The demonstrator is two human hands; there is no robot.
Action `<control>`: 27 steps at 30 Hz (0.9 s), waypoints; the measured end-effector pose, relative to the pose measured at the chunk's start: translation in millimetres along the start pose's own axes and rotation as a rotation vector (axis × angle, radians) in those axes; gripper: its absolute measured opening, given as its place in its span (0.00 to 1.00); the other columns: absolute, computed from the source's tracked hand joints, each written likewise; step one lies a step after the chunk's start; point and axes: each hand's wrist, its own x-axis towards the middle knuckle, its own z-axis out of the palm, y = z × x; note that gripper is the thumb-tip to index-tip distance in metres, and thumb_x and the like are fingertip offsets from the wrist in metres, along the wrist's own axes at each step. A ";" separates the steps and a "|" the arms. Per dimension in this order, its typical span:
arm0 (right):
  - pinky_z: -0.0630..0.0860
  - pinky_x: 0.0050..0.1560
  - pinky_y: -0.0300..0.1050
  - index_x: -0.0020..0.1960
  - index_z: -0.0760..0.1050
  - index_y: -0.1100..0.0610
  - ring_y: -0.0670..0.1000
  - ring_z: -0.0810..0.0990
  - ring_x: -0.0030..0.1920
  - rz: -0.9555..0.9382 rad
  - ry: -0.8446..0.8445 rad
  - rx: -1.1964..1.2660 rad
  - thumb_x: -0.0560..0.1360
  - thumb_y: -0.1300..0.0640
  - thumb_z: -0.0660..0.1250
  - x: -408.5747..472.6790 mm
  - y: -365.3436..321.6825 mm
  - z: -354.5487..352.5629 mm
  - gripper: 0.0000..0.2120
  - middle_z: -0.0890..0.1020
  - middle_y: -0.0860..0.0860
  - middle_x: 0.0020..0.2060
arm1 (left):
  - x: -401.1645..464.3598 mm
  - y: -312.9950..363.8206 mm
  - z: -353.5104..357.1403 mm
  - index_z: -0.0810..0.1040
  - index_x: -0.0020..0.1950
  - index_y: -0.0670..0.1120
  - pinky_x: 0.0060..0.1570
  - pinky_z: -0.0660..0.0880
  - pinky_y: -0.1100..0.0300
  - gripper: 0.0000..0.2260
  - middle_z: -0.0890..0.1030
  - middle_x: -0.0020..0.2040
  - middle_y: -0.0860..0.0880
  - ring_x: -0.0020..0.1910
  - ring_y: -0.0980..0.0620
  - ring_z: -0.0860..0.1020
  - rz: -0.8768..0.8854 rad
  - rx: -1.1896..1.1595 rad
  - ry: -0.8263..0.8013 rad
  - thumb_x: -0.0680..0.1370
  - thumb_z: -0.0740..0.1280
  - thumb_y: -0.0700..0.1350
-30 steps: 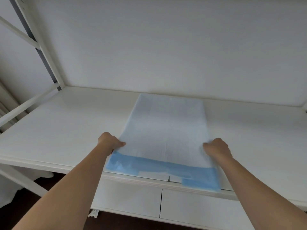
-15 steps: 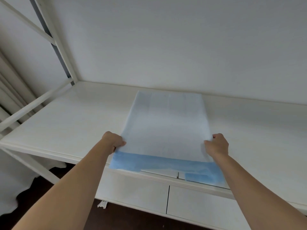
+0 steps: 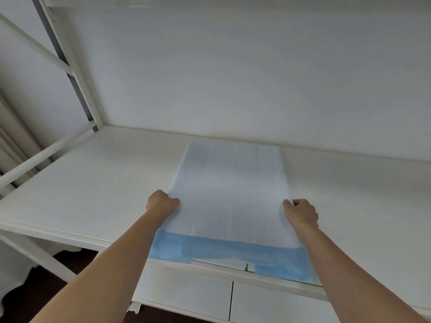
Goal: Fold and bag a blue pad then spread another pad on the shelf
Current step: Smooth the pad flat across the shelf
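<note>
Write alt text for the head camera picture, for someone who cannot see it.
Two bare hands, the left hand and the right hand, each grip a side edge of a pale pad with a blue border, lying flat on a white shelf. The pad's near blue edge reaches the shelf's front lip, above two white drawer fronts.
</note>
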 end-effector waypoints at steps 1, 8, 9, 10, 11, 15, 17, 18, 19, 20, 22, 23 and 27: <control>0.72 0.52 0.50 0.54 0.78 0.55 0.61 0.75 0.55 0.012 -0.010 0.045 0.76 0.49 0.60 3.2 -1.3 -0.2 0.13 0.80 0.56 0.51 | 1.0 2.7 1.1 0.74 0.39 0.40 0.32 0.68 0.61 0.06 0.75 0.36 0.45 0.35 0.45 0.74 -0.005 -0.052 0.001 0.71 0.66 0.43; 0.63 0.36 0.44 0.36 0.74 0.67 0.53 0.68 0.29 0.028 0.002 0.174 0.75 0.53 0.63 19.3 -6.5 1.1 0.17 0.70 0.54 0.28 | 22.2 7.7 -1.0 0.76 0.46 0.36 0.28 0.69 0.61 0.12 0.77 0.41 0.43 0.34 0.47 0.75 -0.042 -0.126 -0.020 0.72 0.68 0.45; 0.66 0.38 0.45 0.43 0.77 0.69 0.54 0.71 0.31 0.026 -0.007 0.191 0.75 0.52 0.64 20.1 -7.7 1.4 0.18 0.73 0.55 0.29 | 25.7 9.6 -0.8 0.76 0.47 0.36 0.29 0.69 0.61 0.13 0.77 0.41 0.43 0.36 0.46 0.76 -0.037 -0.116 -0.016 0.72 0.68 0.46; 0.70 0.42 0.47 0.48 0.78 0.69 0.56 0.75 0.32 0.025 -0.010 0.203 0.75 0.50 0.65 21.1 -9.5 0.8 0.19 0.76 0.57 0.31 | 30.4 11.9 -0.3 0.75 0.47 0.36 0.30 0.69 0.60 0.14 0.76 0.41 0.44 0.37 0.45 0.75 -0.028 -0.107 -0.010 0.73 0.69 0.47; 0.74 0.47 0.49 0.49 0.79 0.67 0.57 0.77 0.35 0.023 -0.009 0.209 0.75 0.49 0.66 24.2 -10.0 1.4 0.19 0.79 0.57 0.32 | 34.6 14.3 0.6 0.74 0.46 0.36 0.31 0.69 0.59 0.14 0.75 0.39 0.44 0.38 0.45 0.75 -0.019 -0.094 -0.001 0.73 0.68 0.47; 0.74 0.51 0.51 0.44 0.80 0.62 0.56 0.76 0.34 0.046 -0.002 0.182 0.74 0.48 0.65 35.8 -7.4 6.9 0.16 0.77 0.52 0.31 | 49.4 18.0 4.1 0.67 0.37 0.40 0.27 0.65 0.61 0.13 0.73 0.37 0.45 0.32 0.50 0.71 -0.007 0.003 0.015 0.75 0.66 0.45; 0.71 0.46 0.49 0.35 0.76 0.57 0.55 0.74 0.33 0.057 -0.006 0.170 0.74 0.49 0.64 40.6 -5.6 9.7 0.14 0.75 0.51 0.29 | 55.1 17.8 5.6 0.67 0.36 0.41 0.26 0.65 0.61 0.12 0.74 0.39 0.43 0.31 0.50 0.71 0.000 0.031 -0.003 0.75 0.66 0.44; 0.70 0.45 0.48 0.33 0.73 0.56 0.55 0.74 0.32 0.060 -0.002 0.166 0.75 0.49 0.64 42.7 -5.6 10.6 0.15 0.74 0.51 0.28 | 58.3 18.1 6.2 0.67 0.36 0.41 0.25 0.65 0.62 0.12 0.74 0.39 0.43 0.31 0.50 0.71 0.006 0.024 -0.005 0.74 0.66 0.44; 0.70 0.46 0.48 0.32 0.71 0.56 0.55 0.75 0.33 0.058 0.007 0.157 0.75 0.49 0.63 43.8 -4.9 11.5 0.16 0.75 0.51 0.28 | 60.4 17.7 7.1 0.68 0.37 0.40 0.25 0.65 0.62 0.11 0.74 0.39 0.44 0.31 0.50 0.71 0.008 0.007 -0.003 0.74 0.67 0.43; 0.70 0.47 0.49 0.32 0.71 0.55 0.55 0.76 0.34 0.056 0.017 0.143 0.76 0.49 0.63 44.8 -4.8 12.0 0.16 0.75 0.51 0.28 | 61.8 18.1 7.4 0.69 0.37 0.40 0.25 0.65 0.62 0.10 0.73 0.37 0.44 0.31 0.49 0.71 0.013 -0.015 0.003 0.73 0.67 0.42; 0.71 0.49 0.49 0.32 0.71 0.55 0.55 0.76 0.35 0.052 0.041 0.128 0.76 0.49 0.62 44.6 -4.5 13.1 0.17 0.76 0.51 0.28 | 62.4 19.3 8.0 0.70 0.36 0.40 0.25 0.65 0.62 0.09 0.73 0.35 0.44 0.30 0.49 0.71 0.039 -0.032 0.018 0.73 0.67 0.41; 0.71 0.50 0.50 0.32 0.71 0.55 0.55 0.76 0.36 0.053 0.060 0.133 0.76 0.48 0.62 44.8 -3.7 14.7 0.17 0.76 0.50 0.28 | 62.5 20.4 8.4 0.70 0.35 0.40 0.25 0.65 0.62 0.09 0.72 0.33 0.45 0.29 0.49 0.70 0.060 -0.019 0.020 0.73 0.67 0.41; 0.69 0.47 0.50 0.32 0.70 0.55 0.54 0.74 0.33 0.049 0.085 0.150 0.76 0.48 0.62 46.4 -2.3 14.5 0.16 0.74 0.49 0.27 | 60.9 24.4 9.6 0.67 0.32 0.41 0.26 0.63 0.62 0.13 0.70 0.30 0.46 0.27 0.49 0.68 0.092 0.001 0.017 0.74 0.66 0.41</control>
